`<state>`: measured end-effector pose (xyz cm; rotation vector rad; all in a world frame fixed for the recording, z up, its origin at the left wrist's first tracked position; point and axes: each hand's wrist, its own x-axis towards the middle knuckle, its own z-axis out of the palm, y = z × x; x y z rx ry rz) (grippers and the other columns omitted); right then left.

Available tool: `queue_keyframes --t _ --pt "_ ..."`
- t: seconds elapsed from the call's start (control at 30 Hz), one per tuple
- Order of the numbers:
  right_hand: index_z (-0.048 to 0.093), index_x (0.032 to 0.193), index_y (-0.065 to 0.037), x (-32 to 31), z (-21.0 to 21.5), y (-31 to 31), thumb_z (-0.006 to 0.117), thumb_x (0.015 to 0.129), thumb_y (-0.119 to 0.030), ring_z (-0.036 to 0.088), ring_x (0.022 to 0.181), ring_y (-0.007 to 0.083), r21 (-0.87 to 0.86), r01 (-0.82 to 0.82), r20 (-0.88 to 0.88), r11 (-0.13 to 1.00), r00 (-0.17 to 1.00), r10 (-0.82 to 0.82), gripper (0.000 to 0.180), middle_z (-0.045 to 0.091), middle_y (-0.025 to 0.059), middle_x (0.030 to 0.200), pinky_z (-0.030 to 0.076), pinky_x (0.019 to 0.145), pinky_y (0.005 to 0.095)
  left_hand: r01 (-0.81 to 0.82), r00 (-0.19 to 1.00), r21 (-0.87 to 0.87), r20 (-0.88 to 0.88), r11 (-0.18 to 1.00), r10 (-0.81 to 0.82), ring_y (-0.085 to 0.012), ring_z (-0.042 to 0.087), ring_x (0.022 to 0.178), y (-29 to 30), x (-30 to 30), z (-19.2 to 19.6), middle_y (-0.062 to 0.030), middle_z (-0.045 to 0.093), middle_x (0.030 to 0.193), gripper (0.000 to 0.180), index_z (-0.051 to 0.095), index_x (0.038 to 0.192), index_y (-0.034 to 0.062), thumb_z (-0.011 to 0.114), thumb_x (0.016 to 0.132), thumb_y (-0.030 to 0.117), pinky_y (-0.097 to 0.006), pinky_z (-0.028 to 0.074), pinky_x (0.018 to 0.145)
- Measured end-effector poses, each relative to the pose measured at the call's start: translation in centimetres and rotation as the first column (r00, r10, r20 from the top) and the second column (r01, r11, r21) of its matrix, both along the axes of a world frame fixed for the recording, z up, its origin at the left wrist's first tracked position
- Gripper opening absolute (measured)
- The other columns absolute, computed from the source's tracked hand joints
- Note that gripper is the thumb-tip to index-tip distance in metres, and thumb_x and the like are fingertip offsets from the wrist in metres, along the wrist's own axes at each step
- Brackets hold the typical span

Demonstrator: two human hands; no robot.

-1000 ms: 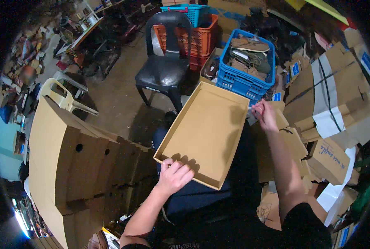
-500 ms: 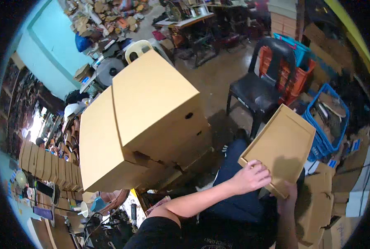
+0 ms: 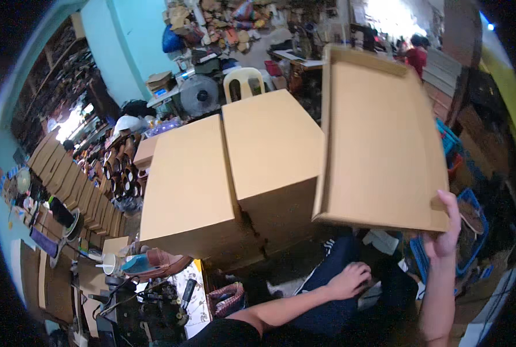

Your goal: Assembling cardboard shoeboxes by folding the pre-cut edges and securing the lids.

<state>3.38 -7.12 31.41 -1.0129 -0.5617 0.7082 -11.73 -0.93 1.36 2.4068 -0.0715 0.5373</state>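
Overhead, in the head view, a shallow cardboard tray [image 3: 385,144] is held up by the right hand [image 3: 446,231], its fingers closed on the tray's lower right corner, the thumb up along the edge. Most of the tray stands above and left of those fingers, unsupported. The left hand [image 3: 350,279] is rested loosely curled on the dark trousers [image 3: 333,289], holding nothing. With only one corner pinched, the tray could be twisted loose or knocked against the large cardboard boxes [image 3: 235,173] just beside it.

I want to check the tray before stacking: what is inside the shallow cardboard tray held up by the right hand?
The shallow cardboard tray shows only a bare brown bottom and low walls; nothing lies inside. The right hand covers its lower corner, so that small spot stays hidden.
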Motion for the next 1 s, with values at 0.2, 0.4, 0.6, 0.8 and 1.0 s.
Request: queue_keyframes --t 0.2,0.4,0.6,0.8,1.0 --pt "0.044 0.156 -0.008 -5.5 1.1 9.0 0.055 0.103 -0.050 0.074 0.087 0.0164 -0.172 -0.335 0.060 0.927 0.935 0.349 0.069 0.070 0.0081 0.103 0.062 0.061 0.0313 0.023 0.995 -0.002 -0.101 1.000 -0.023 -0.0415 0.049 0.130 -0.7 0.8 -0.1 -0.0208 0.052 0.134 0.036 0.057 0.120 0.0026 0.072 0.092 0.020 -0.051 0.043 0.111" --pt "0.025 0.165 -0.004 -6.5 1.8 9.5 0.038 0.106 -0.069 0.050 0.143 0.0302 -0.080 -0.394 0.180 0.915 0.898 0.402 0.089 0.045 0.0194 0.161 0.036 0.121 0.0421 0.019 0.998 -0.036 -0.064 0.999 -0.021 -0.0397 0.050 0.128 0.2 0.4 -0.3 -0.0185 0.054 0.131 0.035 0.058 0.119 0.0036 0.073 0.092 0.020 -0.049 0.044 0.108" --pt "0.023 0.164 -0.003 -7.5 1.8 7.2 0.072 0.095 -0.046 0.055 0.133 0.0222 -0.064 -0.295 0.536 0.953 0.796 0.282 0.095 0.051 0.0152 0.152 0.051 0.104 0.0333 0.031 0.997 -0.058 -0.067 0.998 -0.035 -0.0385 0.050 0.126 0.3 0.4 0.2 -0.0166 0.054 0.130 0.035 0.058 0.118 0.0063 0.074 0.089 0.018 -0.049 0.044 0.108" --pt "0.038 0.159 0.001 -8.1 1.8 8.8 0.073 0.099 -0.030 0.056 0.134 0.0199 -0.154 -0.295 0.540 0.943 0.774 0.331 0.076 0.057 0.0133 0.148 0.041 0.115 0.0353 0.051 0.988 -0.029 -0.146 0.998 -0.055 -0.0387 0.050 0.129 -0.9 0.2 -0.4 -0.0163 0.055 0.130 0.038 0.061 0.117 0.0063 0.077 0.086 0.019 -0.049 0.044 0.110" --pt "0.048 0.147 0.003 -6.9 -1.9 6.5 0.083 0.092 -0.039 0.065 0.071 0.0109 -0.127 -0.123 0.609 0.984 0.773 0.175 0.077 0.072 0.0140 0.107 0.054 0.060 0.0285 0.026 0.832 -0.182 -0.541 0.983 -0.122 -0.0436 0.057 0.128 0.0 0.5 5.6 -0.0225 0.065 0.133 0.037 0.071 0.126 0.0083 0.070 0.094 0.027 -0.050 0.046 0.109"
